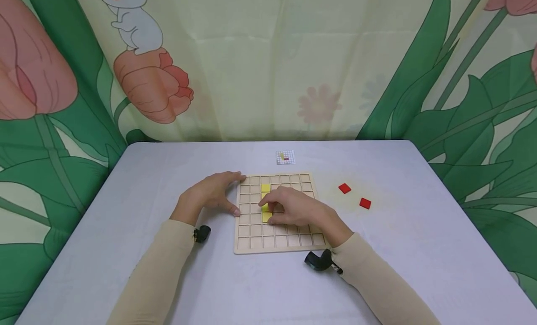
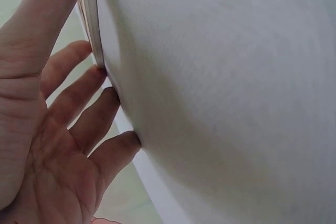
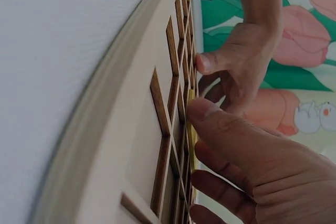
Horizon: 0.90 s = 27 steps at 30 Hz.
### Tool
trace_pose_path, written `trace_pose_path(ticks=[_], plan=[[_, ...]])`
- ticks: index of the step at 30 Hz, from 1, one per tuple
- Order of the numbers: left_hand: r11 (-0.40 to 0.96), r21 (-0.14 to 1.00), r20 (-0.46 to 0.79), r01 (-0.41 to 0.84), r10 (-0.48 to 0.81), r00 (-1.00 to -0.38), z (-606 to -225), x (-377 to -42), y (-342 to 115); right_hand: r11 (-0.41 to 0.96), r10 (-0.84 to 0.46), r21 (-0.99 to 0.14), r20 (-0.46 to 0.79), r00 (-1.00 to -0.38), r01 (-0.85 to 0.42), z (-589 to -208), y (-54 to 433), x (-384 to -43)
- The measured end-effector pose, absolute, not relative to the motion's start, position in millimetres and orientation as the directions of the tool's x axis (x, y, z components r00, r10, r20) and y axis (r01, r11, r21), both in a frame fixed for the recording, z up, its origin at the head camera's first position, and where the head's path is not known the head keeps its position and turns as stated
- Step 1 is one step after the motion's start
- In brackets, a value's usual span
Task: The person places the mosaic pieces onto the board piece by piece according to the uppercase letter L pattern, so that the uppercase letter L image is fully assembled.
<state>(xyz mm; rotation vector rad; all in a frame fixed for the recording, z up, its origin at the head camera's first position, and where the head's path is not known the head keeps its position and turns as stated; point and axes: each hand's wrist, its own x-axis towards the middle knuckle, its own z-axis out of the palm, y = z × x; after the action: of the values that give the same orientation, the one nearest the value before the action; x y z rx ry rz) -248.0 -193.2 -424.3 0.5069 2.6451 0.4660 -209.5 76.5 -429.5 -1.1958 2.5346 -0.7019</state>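
A wooden grid board (image 1: 250, 243) lies on the table, with a column of yellow square tiles (image 1: 265, 188) set in its cells. My left hand (image 1: 209, 192) rests at the board's left side, thumb on the edge and index finger by the far left corner. In the left wrist view its fingers (image 2: 79, 95) are spread along the rim. My right hand (image 1: 299, 207) reaches over the board, its index finger and thumb apart and touching at the nearer yellow tiles. The right wrist view shows the thumb (image 3: 207, 111) against a yellow tile's edge; the hand partly hides the column.
Two red square tiles (image 1: 344, 188) lie apart on the table to the right of the board. A small printed grid card (image 1: 285, 157) with coloured squares lies beyond the far edge. Behind the white table (image 1: 201, 287) hangs a patterned curtain (image 1: 251, 82).
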Motion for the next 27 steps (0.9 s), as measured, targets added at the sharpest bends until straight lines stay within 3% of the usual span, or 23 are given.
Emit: trace_pose_path(ticks=[8,18,27], plan=[[0.876,0.388,-0.321,0.287,0.42,-0.849,-425.1,-248.7,-193.2,0.572,-0.756,-0.499,-0.013,-0.654,-0.651,-428.9,89.0,-212.0],[0.858,0.406,-0.283,0.313,0.444,-0.85,-424.0,-246.2,-193.8,0.62,-0.666,-0.539,0.022,-0.745,-0.57,-426.0,131.1,-206.3],[0.877,0.414,-0.324,0.243,0.391,-0.862,-425.2,-247.4,-191.0,0.641,-0.588,-0.563,0.075,-0.805,-0.521,-421.6,175.8,-202.3]])
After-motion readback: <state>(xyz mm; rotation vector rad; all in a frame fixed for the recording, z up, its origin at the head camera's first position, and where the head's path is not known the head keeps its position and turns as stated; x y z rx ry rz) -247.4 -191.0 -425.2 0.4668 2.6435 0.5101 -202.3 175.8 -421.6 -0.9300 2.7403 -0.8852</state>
